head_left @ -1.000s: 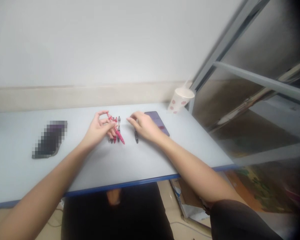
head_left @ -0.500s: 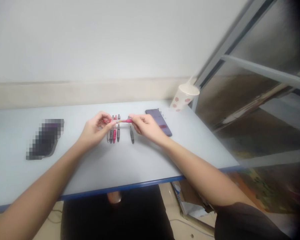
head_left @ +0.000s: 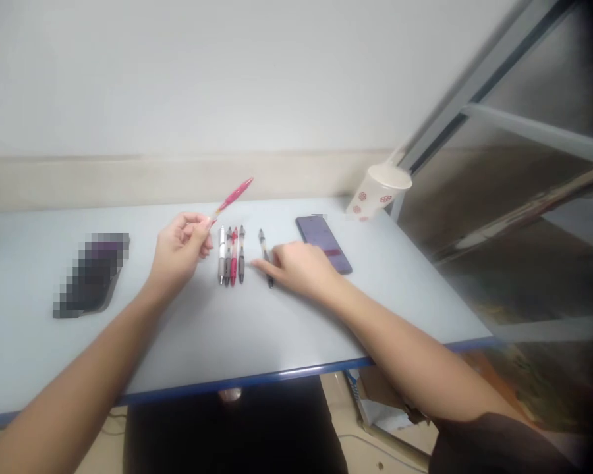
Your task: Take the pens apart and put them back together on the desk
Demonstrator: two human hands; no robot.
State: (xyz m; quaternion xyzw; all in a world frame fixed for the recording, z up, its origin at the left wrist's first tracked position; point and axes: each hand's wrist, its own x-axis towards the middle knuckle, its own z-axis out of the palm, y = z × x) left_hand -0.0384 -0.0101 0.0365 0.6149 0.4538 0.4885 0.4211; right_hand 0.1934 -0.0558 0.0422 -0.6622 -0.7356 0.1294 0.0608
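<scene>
Since half a second ago, the slim pink-and-clear plastic pen (head_left: 236,195) has swung from level to a slant, and my right hand (head_left: 304,266) has come off it. Pen's above the pale-blue tabletop (head_left: 192,349), clear part pinched by my left hand (head_left: 178,253), pink end up toward the wall, glossy, tapered. Four slim plastic pens (head_left: 234,266) lie parallel just right. Right hand's over a slim dark-grey pen (head_left: 263,240); can't tell if gripping. Tabletop stretches from pens to dark-blue front edge (head_left: 247,380).
</scene>
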